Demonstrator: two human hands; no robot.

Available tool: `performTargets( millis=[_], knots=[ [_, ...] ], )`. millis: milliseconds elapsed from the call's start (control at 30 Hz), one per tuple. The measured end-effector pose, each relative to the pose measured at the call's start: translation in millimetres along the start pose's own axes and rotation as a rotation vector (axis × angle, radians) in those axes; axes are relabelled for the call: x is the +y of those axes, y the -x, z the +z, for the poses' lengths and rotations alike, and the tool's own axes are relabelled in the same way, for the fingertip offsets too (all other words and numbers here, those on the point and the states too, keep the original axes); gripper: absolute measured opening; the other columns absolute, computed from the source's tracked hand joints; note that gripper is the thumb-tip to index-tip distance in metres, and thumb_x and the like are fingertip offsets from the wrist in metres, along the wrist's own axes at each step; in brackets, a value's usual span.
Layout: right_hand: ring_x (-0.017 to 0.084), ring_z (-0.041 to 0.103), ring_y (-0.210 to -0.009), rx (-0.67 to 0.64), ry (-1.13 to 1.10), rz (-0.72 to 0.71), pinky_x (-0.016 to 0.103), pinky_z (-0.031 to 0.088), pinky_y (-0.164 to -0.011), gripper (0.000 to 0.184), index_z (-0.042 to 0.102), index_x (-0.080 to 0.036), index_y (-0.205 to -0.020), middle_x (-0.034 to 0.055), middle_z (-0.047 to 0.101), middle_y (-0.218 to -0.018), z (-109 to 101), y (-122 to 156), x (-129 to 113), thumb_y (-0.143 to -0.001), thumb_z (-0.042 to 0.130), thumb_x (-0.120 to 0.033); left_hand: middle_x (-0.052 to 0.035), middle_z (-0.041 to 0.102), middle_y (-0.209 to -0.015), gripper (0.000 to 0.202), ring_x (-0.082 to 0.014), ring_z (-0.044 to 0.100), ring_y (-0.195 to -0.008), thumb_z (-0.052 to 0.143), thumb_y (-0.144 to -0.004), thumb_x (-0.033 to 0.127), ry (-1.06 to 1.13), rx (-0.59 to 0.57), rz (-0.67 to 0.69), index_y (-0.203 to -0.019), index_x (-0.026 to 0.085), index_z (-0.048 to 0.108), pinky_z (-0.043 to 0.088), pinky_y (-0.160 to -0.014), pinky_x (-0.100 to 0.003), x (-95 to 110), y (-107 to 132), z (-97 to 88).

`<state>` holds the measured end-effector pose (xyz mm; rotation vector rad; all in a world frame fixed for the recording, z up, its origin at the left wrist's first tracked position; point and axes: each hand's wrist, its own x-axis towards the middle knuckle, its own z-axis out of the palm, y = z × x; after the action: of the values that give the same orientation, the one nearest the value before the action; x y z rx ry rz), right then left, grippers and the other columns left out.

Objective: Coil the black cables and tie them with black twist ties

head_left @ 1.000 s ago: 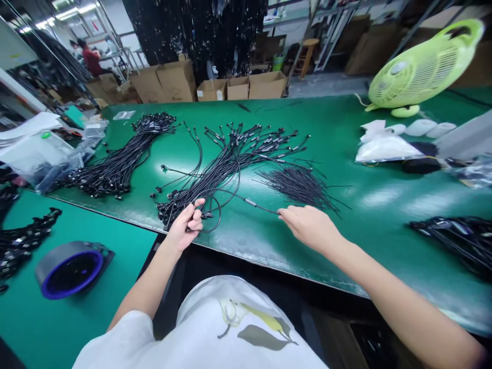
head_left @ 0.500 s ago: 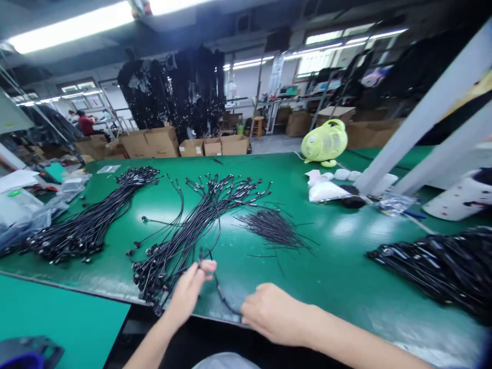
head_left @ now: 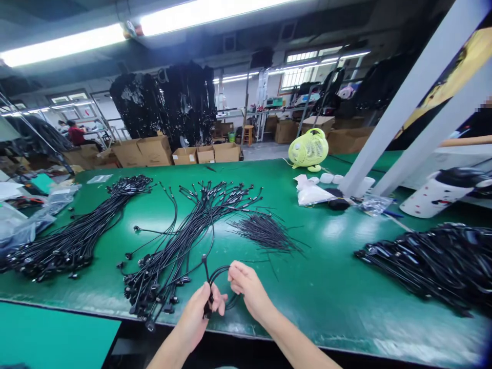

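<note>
A black cable (head_left: pixel 217 273) is bent into loops near the table's front edge. My left hand (head_left: pixel 197 311) grips it by the gathered ends, with one connector standing up above the thumb. My right hand (head_left: pixel 249 288) pinches the far side of the loops, its fingers curled around them. Just left of my hands lies a spread bundle of black cables (head_left: pixel 175 238) with connectors at both ends. Beyond my right hand is a pile of thin black ties (head_left: pixel 263 231). The lower part of the held cable is partly hidden by my fingers.
Another cable bundle (head_left: pixel 90 220) lies at the left, and a heap of coiled black cables (head_left: pixel 430 261) at the right. A green fan (head_left: pixel 308 149), a white bag (head_left: pixel 313 193), slanted white posts (head_left: pixel 384 123) and a spotted bottle (head_left: pixel 432 195) stand farther back.
The cable, stretched between my hands before, is now coiled into loops. My right hand has moved up and closer to my left hand. The whole view has shifted slightly.
</note>
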<state>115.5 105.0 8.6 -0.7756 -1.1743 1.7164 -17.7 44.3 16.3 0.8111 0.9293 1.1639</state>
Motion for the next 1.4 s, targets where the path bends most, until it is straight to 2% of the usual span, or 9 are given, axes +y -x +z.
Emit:
performTargets(
  millis=[133,267,467,700,800,867,1033,1233,1400],
  knots=[
    [0.006,0.022,-0.046,0.095,-0.220,-0.017,0.022,0.025,-0.047,0.045,0.039,-0.020,-0.063,-0.0090,0.027,-0.052,16.6,-2.2,-2.3,-0.077,0.066,-0.054,0.0076,0.035,-0.053,0.053,-0.0109,0.036,-0.050,0.042,-0.082,0.072,-0.330,0.116,0.089,-0.079,0.020,0.048,0.039,-0.069,-0.032,-16.6,-2.8,-2.4],
    [0.006,0.027,-0.048,0.138,-0.215,0.048,0.021,0.029,-0.048,0.045,0.044,-0.020,-0.067,-0.0075,0.034,-0.057,23.4,0.7,7.4,-0.072,0.068,-0.057,0.0049,0.042,-0.056,0.053,-0.0134,0.039,-0.056,0.032,-0.088,0.068,-0.668,-0.016,0.006,-0.080,0.018,0.050,0.033,-0.061,-0.029,-20.6,-4.8,-21.9],
    [0.013,0.046,-0.065,-0.058,0.369,-0.043,0.024,0.041,-0.058,0.044,0.055,-0.019,-0.073,-0.0007,0.047,-0.069,2.9,21.3,0.7,-0.088,0.049,-0.059,-0.0024,0.054,-0.072,0.056,-0.0143,0.047,-0.069,0.044,-0.087,0.065,-0.460,-0.352,-0.168,-0.092,0.013,0.064,0.038,-0.066,-0.028,-16.0,9.9,-32.2],
    [0.018,0.053,-0.092,-0.090,0.741,-0.391,0.034,0.045,-0.084,0.045,0.058,-0.018,-0.084,0.0071,0.055,-0.092,-17.1,22.2,-33.8,-0.098,0.033,-0.053,0.0033,0.044,-0.065,0.040,-0.0096,0.044,-0.057,0.060,-0.082,0.056,0.105,-0.362,-0.321,-0.083,0.018,0.049,0.040,-0.059,-0.026,-15.2,23.3,5.7],
    [0.024,0.049,-0.113,-0.105,1.093,-0.575,0.042,0.039,-0.097,0.048,0.058,-0.019,-0.109,0.0128,0.056,-0.112,-25.5,29.4,-43.1,-0.097,0.030,-0.056,0.0065,0.036,-0.064,0.037,-0.0062,0.034,-0.052,0.061,-0.083,0.052,0.032,-0.257,-0.358,-0.084,0.018,0.046,0.028,-0.049,-0.019,-9.2,20.1,2.4],
    [0.026,0.049,-0.115,-0.348,1.365,-0.684,0.049,0.033,-0.102,0.049,0.056,-0.018,-0.117,0.0138,0.057,-0.114,-28.6,35.2,-42.7,-0.097,0.033,-0.056,0.0061,0.037,-0.064,0.039,-0.0064,0.033,-0.053,0.059,-0.083,0.054,-0.136,-0.302,-0.371,-0.082,0.017,0.046,0.026,-0.048,-0.019,-2.9,17.5,-3.1],
    [0.018,0.057,-0.069,-0.770,1.739,-0.467,0.033,0.043,-0.065,0.041,0.057,-0.010,-0.098,0.0104,0.061,-0.083,-31.0,44.4,-27.5,-0.102,0.026,-0.036,0.0065,0.039,-0.064,0.036,-0.0081,0.033,-0.052,0.044,-0.090,0.055,-0.531,-0.403,-0.413,-0.082,0.020,0.041,0.027,-0.048,-0.021,9.7,17.9,-8.4],
    [0.014,0.057,-0.073,-0.827,1.508,-0.245,0.024,0.032,-0.054,0.040,0.052,-0.016,-0.101,0.0047,0.062,-0.090,-38.8,51.9,-28.8,-0.098,0.038,-0.053,-0.0006,0.055,-0.077,0.032,-0.0161,0.046,-0.071,0.037,-0.095,0.047,-0.950,-0.447,-0.169,-0.087,0.021,0.054,0.037,-0.067,-0.027,6.0,22.5,-10.3],
    [0.015,0.051,-0.074,-0.733,1.628,-0.456,0.029,0.029,-0.064,0.024,0.056,-0.017,-0.094,0.0045,0.061,-0.087,-44.4,52.6,-28.4,-0.101,0.037,-0.031,0.0019,0.045,-0.069,0.042,-0.0137,0.040,-0.062,0.030,-0.095,0.053,-0.833,-0.506,-0.282,-0.092,0.019,0.053,0.035,-0.060,-0.026,1.2,16.6,-7.1]
  ],
)
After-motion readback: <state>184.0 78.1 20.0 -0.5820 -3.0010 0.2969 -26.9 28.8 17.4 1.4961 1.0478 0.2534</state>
